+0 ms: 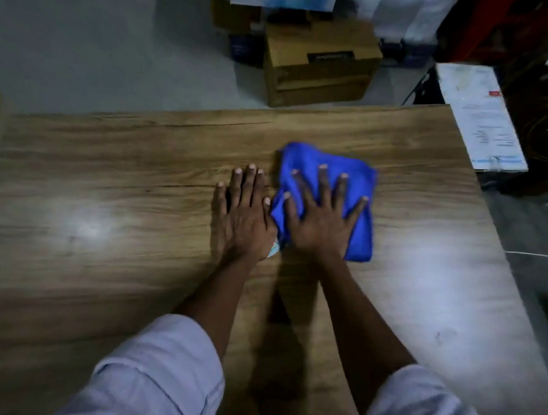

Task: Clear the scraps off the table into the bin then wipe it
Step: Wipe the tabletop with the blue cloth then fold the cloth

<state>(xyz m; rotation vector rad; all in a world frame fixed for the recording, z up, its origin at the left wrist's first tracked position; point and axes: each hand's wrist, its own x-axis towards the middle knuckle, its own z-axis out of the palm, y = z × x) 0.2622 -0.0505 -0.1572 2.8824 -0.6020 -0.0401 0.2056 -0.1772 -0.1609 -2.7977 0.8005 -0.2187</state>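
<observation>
Head camera looks steeply down, close over the table (96,185).

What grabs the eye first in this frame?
The bright blue cloth stands out at mid-table, with the right hand pressed flat on it, fingers spread. The left hand lies flat on the wooden table right beside the cloth, and a small pale scrap peeks out at its wrist. Past the far edge, a cardboard box sits among clutter on the floor.

Dim, soft-focus picture; two pale glare patches shine on the desk (96,185), forearm shadows nearby, blurred curved edges.
</observation>
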